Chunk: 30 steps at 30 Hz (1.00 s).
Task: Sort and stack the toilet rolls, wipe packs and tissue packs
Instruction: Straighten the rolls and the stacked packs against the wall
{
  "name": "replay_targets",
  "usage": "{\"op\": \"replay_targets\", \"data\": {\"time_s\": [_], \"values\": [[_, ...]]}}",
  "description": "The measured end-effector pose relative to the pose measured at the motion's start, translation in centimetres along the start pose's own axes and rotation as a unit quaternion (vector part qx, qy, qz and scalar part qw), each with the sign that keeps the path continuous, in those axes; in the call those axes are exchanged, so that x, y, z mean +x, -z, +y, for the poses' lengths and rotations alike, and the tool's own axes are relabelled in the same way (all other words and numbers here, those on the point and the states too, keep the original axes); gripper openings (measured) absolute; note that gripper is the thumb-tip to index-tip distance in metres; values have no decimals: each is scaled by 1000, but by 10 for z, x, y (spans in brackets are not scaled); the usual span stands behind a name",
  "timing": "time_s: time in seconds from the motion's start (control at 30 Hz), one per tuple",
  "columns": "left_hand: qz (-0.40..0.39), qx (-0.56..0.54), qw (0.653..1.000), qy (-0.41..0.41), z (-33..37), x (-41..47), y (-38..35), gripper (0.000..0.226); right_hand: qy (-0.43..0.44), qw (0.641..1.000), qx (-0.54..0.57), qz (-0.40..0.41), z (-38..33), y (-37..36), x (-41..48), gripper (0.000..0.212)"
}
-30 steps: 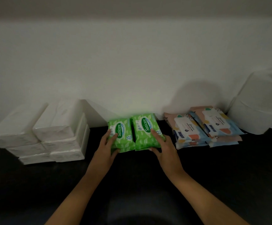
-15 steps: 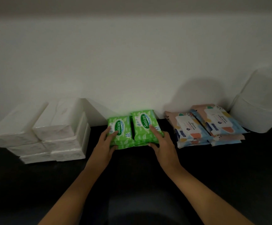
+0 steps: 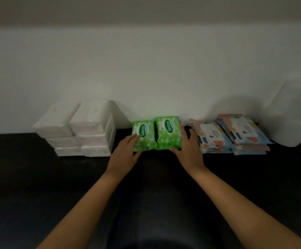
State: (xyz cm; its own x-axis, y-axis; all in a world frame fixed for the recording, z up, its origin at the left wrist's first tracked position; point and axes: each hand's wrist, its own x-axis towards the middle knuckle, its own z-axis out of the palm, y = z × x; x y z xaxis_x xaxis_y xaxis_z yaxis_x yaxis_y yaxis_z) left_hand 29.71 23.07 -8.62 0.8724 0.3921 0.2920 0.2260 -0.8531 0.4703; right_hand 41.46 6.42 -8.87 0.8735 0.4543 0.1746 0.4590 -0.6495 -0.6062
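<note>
Two stacks of green Sanicare wipe packs (image 3: 167, 133) stand side by side against the white wall, mid-table. My left hand (image 3: 126, 153) rests with straight fingers on the left green stack's near left corner. My right hand (image 3: 189, 150) lies flat against the right side of the right green stack. White tissue packs (image 3: 85, 130) are piled in two columns at the left. Pastel patterned wipe packs (image 3: 235, 135) lie in two low stacks to the right. White toilet rolls (image 3: 293, 112) are piled at the far right.
Everything sits on a dark table (image 3: 38, 186) along a white wall (image 3: 146, 69). A dark rounded shape (image 3: 151, 221) shows at the bottom centre between my forearms.
Both hands have pushed the two green stacks back toward the wall and a little to the right. My right hand slid from the top of the right stack to its side.
</note>
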Motion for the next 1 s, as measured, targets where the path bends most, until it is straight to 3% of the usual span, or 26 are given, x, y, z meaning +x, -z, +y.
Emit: {"op": "replay_targets", "data": {"time_s": [0.1, 0.3, 0.4, 0.57, 0.67, 0.8, 1.0], "values": [[32, -34, 998, 30, 12, -19, 19, 44, 41, 998, -3, 38, -24, 11, -7, 73], [196, -70, 977, 42, 9, -66, 74, 33, 86, 989, 113, -44, -75, 0, -23, 55], [252, -83, 961, 83, -10, -79, 102, 21, 72, 980, 161, -94, -97, -17, -35, 56], [286, -172, 924, 185, -67, -84, 144, 27, 4, 951, 273, -146, -128, -54, -45, 70], [262, -274, 888, 262, -113, -76, 156, 35, -20, 946, 288, -151, -143, -80, -44, 81], [167, -423, 822, 342, -163, -57, 161, 49, -30, 961, 245, -123, -156, -117, -39, 88], [24, -491, 810, 321, -196, -37, 146, 65, -50, 971, 226, -61, -160, -154, -32, 88]]}}
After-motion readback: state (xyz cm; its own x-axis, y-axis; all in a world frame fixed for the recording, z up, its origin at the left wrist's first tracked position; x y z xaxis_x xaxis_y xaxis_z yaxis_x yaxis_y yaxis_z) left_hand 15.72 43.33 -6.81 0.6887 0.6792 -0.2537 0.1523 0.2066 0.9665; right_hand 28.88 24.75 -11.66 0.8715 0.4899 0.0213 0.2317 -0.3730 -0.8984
